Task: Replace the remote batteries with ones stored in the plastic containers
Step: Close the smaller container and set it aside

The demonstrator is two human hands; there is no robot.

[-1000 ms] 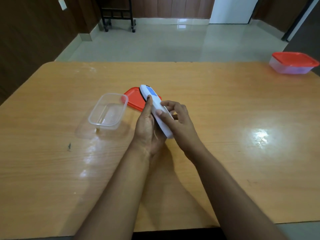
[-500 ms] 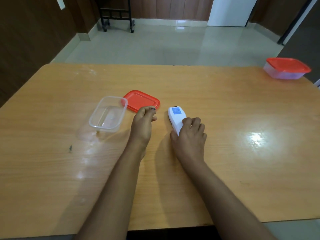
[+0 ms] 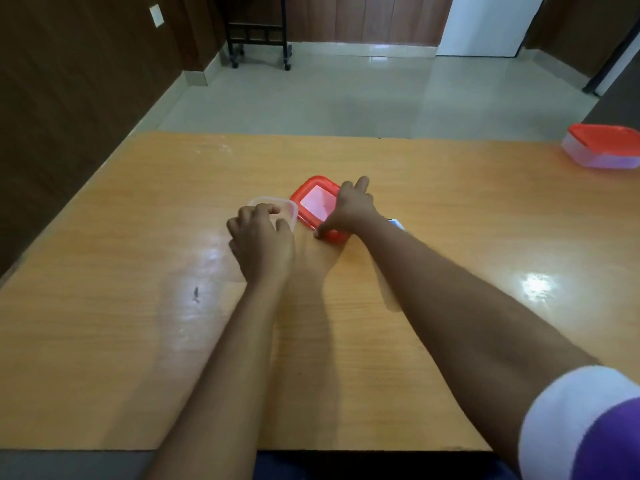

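My left hand [image 3: 261, 239] grips the near right corner of the open clear plastic container [image 3: 273, 201], fingers curled over its rim. Just right of it, my right hand [image 3: 351, 209] holds the red lid [image 3: 313, 202], thumb at its near edge and fingers over its far side. The lid looks tilted, with a pale face showing. The white remote [image 3: 397, 223] lies on the table under my right forearm, and only a small tip of it shows. What the clear container holds is hidden by my left hand.
A second plastic container with a red lid [image 3: 604, 147] stands shut at the table's far right edge. The wooden table [image 3: 450, 209] has a small dark mark [image 3: 196, 294] at the left. A black wheeled stand [image 3: 259, 32] is on the floor beyond.
My right hand let go of the remote on the table and moved left onto the red lid. My left hand went from the table onto the clear container.
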